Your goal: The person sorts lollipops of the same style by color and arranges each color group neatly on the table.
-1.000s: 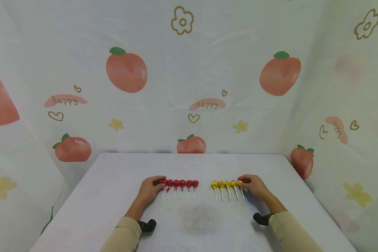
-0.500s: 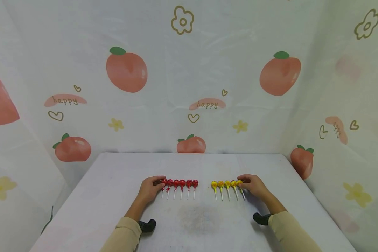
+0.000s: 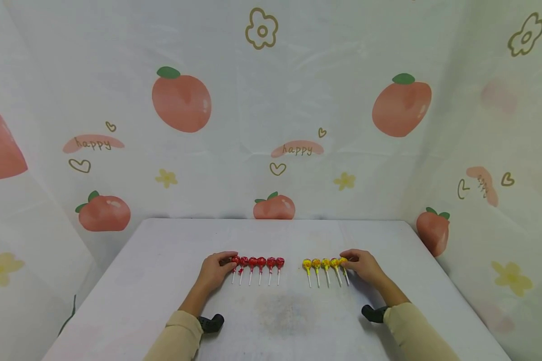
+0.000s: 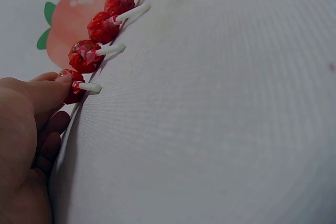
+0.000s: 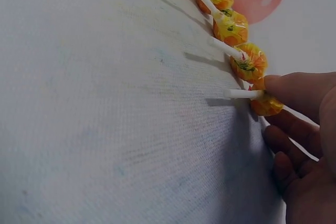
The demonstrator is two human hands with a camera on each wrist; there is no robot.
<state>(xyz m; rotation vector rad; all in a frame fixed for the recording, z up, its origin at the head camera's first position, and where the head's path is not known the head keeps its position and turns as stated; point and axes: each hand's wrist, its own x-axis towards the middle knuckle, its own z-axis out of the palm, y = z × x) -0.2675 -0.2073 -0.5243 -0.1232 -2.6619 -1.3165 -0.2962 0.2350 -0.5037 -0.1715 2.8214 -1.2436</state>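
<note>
Several red-wrapped lollipops (image 3: 262, 262) lie side by side on the white table (image 3: 280, 316), their white sticks toward me. My left hand (image 3: 213, 272) pinches the head of the leftmost red lollipop (image 4: 73, 92) between thumb and fingers. To the right, across a gap, several yellow-wrapped lollipops (image 3: 316, 263) form a second row. At its right end, my right hand (image 3: 365, 265) pinches the outermost yellow lollipop (image 5: 266, 105) by its head, the stick pointing toward me. The fingertips behind both heads are partly hidden.
A white cloth backdrop (image 3: 235, 175) printed with peaches and flowers rises behind the table and at both sides. Black wrist mounts (image 3: 212, 323) sit on both forearms near the beige sleeves (image 3: 176, 338). A dark cord (image 3: 68, 316) shows beyond the table's left edge.
The stick of the yellow lollipop in my right hand has swung slightly right and then back left. My right forearm has shifted very slightly left. My left hand stays still.
</note>
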